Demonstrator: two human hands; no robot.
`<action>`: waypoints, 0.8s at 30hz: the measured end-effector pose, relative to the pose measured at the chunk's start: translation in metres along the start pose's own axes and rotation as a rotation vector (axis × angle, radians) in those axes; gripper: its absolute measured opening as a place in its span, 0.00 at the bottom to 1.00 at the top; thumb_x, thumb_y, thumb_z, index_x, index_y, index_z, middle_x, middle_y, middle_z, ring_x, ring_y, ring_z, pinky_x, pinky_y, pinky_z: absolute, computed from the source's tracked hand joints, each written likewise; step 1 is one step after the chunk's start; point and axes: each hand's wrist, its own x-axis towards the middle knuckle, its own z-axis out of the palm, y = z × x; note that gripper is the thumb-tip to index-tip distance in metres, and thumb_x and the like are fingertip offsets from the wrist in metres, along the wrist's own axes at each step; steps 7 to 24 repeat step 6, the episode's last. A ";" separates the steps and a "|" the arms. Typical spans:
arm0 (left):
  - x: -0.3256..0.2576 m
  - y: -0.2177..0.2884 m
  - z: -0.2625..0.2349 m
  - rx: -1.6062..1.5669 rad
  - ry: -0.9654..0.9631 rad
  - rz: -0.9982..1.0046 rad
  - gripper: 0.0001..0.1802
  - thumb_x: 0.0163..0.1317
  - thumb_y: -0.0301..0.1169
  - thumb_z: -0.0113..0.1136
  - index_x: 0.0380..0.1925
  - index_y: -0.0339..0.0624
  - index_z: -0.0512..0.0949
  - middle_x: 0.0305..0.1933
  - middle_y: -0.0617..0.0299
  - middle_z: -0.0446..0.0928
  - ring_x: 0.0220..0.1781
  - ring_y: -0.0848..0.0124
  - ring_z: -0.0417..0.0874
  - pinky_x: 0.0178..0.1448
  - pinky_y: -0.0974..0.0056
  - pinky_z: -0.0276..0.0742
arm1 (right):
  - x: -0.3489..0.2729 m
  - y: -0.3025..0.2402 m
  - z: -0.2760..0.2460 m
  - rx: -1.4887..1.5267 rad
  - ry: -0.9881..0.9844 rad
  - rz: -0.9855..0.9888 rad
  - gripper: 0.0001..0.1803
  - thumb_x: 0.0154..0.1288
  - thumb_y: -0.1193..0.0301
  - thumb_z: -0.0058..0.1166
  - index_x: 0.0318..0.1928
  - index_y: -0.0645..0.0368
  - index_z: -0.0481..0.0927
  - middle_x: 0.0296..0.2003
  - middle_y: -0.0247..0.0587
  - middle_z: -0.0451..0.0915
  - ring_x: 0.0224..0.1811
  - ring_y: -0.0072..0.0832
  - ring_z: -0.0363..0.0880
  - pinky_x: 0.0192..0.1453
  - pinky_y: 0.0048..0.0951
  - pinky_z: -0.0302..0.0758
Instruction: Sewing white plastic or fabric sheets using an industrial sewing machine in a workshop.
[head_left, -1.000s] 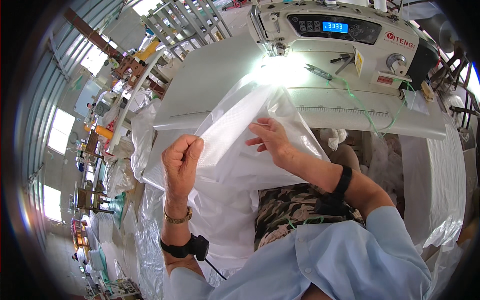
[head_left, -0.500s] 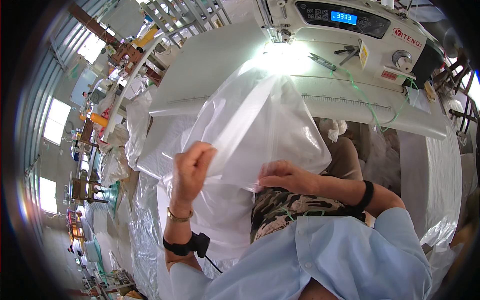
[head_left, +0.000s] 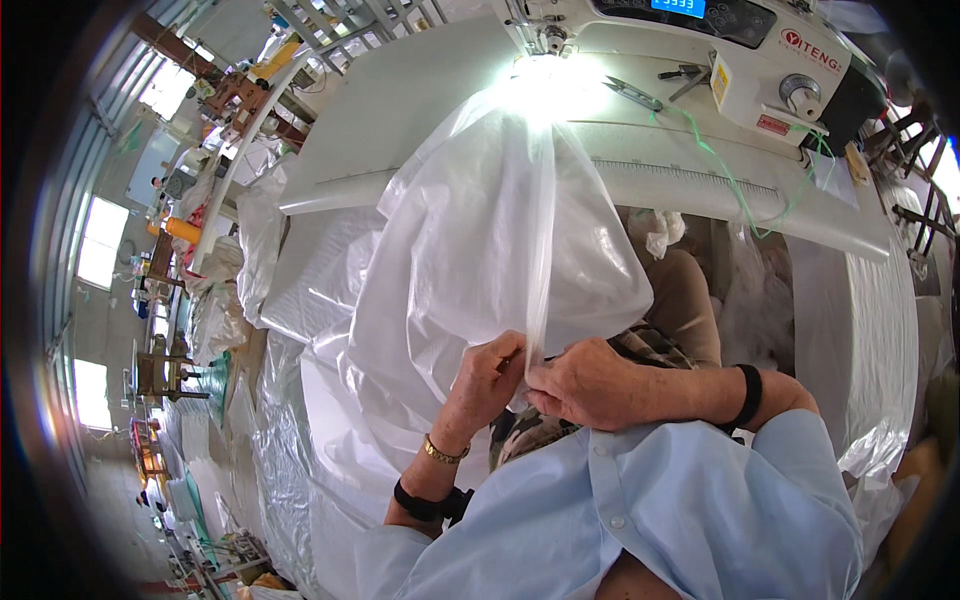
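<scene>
A sheet of translucent white plastic (head_left: 440,240) hangs from under the needle area of a sewing machine (head_left: 740,70) and spreads down over my lap. Its folded edge strip (head_left: 540,240) runs straight from the lit needle area to my hands. My left hand (head_left: 490,380) is closed on the lower end of this strip. Right beside it, my right hand (head_left: 585,383) pinches the same edge, its knuckles turned up. The needle and presser foot are lost in the lamp's glare.
Thread snips (head_left: 635,95) and a dark metal tool (head_left: 690,78) lie on the machine table (head_left: 400,110), whose front edge carries a ruler scale. Green thread (head_left: 725,180) trails over that edge. More plastic sheeting (head_left: 285,430) heaps at the left. Benches and machines stand beyond.
Both hands have come together at the lower end of the strip; the left moved right and down. The strip, slanted before, now hangs nearly straight. The view has shifted slightly.
</scene>
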 end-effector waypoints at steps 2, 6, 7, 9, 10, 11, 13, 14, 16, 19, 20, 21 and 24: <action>-0.002 -0.003 0.003 -0.093 0.020 0.008 0.03 0.66 0.24 0.53 0.35 0.35 0.73 0.21 0.53 0.72 0.20 0.69 0.68 0.28 0.64 0.69 | -0.001 -0.001 -0.001 0.014 0.003 -0.060 0.13 0.65 0.67 0.53 0.27 0.63 0.75 0.13 0.46 0.73 0.17 0.45 0.75 0.23 0.41 0.71; -0.005 -0.008 0.002 -0.072 0.020 -0.152 0.08 0.69 0.30 0.56 0.41 0.36 0.75 0.24 0.56 0.75 0.24 0.72 0.73 0.31 0.65 0.72 | 0.005 -0.003 0.006 -0.126 -0.069 -0.111 0.13 0.65 0.65 0.55 0.28 0.62 0.76 0.13 0.47 0.73 0.17 0.43 0.77 0.24 0.41 0.73; -0.005 -0.008 0.002 -0.072 0.020 -0.152 0.08 0.69 0.30 0.56 0.41 0.36 0.75 0.24 0.56 0.75 0.24 0.72 0.73 0.31 0.65 0.72 | 0.005 -0.003 0.006 -0.126 -0.069 -0.111 0.13 0.65 0.65 0.55 0.28 0.62 0.76 0.13 0.47 0.73 0.17 0.43 0.77 0.24 0.41 0.73; -0.005 -0.008 0.002 -0.072 0.020 -0.152 0.08 0.69 0.30 0.56 0.41 0.36 0.75 0.24 0.56 0.75 0.24 0.72 0.73 0.31 0.65 0.72 | 0.005 -0.003 0.006 -0.126 -0.069 -0.111 0.13 0.65 0.65 0.55 0.28 0.62 0.76 0.13 0.47 0.73 0.17 0.43 0.77 0.24 0.41 0.73; -0.005 -0.008 0.002 -0.072 0.020 -0.152 0.08 0.69 0.30 0.56 0.41 0.36 0.75 0.24 0.56 0.75 0.24 0.72 0.73 0.31 0.65 0.72 | 0.005 -0.003 0.006 -0.126 -0.069 -0.111 0.13 0.65 0.65 0.55 0.28 0.62 0.76 0.13 0.47 0.73 0.17 0.43 0.77 0.24 0.41 0.73; -0.005 -0.008 0.002 -0.072 0.020 -0.152 0.08 0.69 0.30 0.56 0.41 0.36 0.75 0.24 0.56 0.75 0.24 0.72 0.73 0.31 0.65 0.72 | 0.005 -0.003 0.006 -0.126 -0.069 -0.111 0.13 0.65 0.65 0.55 0.28 0.62 0.76 0.13 0.47 0.73 0.17 0.43 0.77 0.24 0.41 0.73; -0.005 -0.008 0.002 -0.072 0.020 -0.152 0.08 0.69 0.30 0.56 0.41 0.36 0.75 0.24 0.56 0.75 0.24 0.72 0.73 0.31 0.65 0.72 | 0.005 -0.003 0.006 -0.126 -0.069 -0.111 0.13 0.65 0.65 0.55 0.28 0.62 0.76 0.13 0.47 0.73 0.17 0.43 0.77 0.24 0.41 0.73; -0.005 -0.008 0.002 -0.072 0.020 -0.152 0.08 0.69 0.30 0.56 0.41 0.36 0.75 0.24 0.56 0.75 0.24 0.72 0.73 0.31 0.65 0.72 | 0.005 -0.003 0.006 -0.126 -0.069 -0.111 0.13 0.65 0.65 0.55 0.28 0.62 0.76 0.13 0.47 0.73 0.17 0.43 0.77 0.24 0.41 0.73; -0.005 -0.008 0.002 -0.072 0.020 -0.152 0.08 0.69 0.30 0.56 0.41 0.36 0.75 0.24 0.56 0.75 0.24 0.72 0.73 0.31 0.65 0.72 | 0.005 -0.003 0.006 -0.126 -0.069 -0.111 0.13 0.65 0.65 0.55 0.28 0.62 0.76 0.13 0.47 0.73 0.17 0.43 0.77 0.24 0.41 0.73; -0.005 -0.008 0.002 -0.072 0.020 -0.152 0.08 0.69 0.30 0.56 0.41 0.36 0.75 0.24 0.56 0.75 0.24 0.72 0.73 0.31 0.65 0.72 | 0.005 -0.003 0.006 -0.126 -0.069 -0.111 0.13 0.65 0.65 0.55 0.28 0.62 0.76 0.13 0.47 0.73 0.17 0.43 0.77 0.24 0.41 0.73; -0.005 -0.008 0.002 -0.072 0.020 -0.152 0.08 0.69 0.30 0.56 0.41 0.36 0.75 0.24 0.56 0.75 0.24 0.72 0.73 0.31 0.65 0.72 | 0.005 -0.003 0.006 -0.126 -0.069 -0.111 0.13 0.65 0.65 0.55 0.28 0.62 0.76 0.13 0.47 0.73 0.17 0.43 0.77 0.24 0.41 0.73; -0.005 -0.008 0.002 -0.072 0.020 -0.152 0.08 0.69 0.30 0.56 0.41 0.36 0.75 0.24 0.56 0.75 0.24 0.72 0.73 0.31 0.65 0.72 | 0.005 -0.003 0.006 -0.126 -0.069 -0.111 0.13 0.65 0.65 0.55 0.28 0.62 0.76 0.13 0.47 0.73 0.17 0.43 0.77 0.24 0.41 0.73; -0.005 -0.008 0.002 -0.072 0.020 -0.152 0.08 0.69 0.30 0.56 0.41 0.36 0.75 0.24 0.56 0.75 0.24 0.72 0.73 0.31 0.65 0.72 | 0.005 -0.003 0.006 -0.126 -0.069 -0.111 0.13 0.65 0.65 0.55 0.28 0.62 0.76 0.13 0.47 0.73 0.17 0.43 0.77 0.24 0.41 0.73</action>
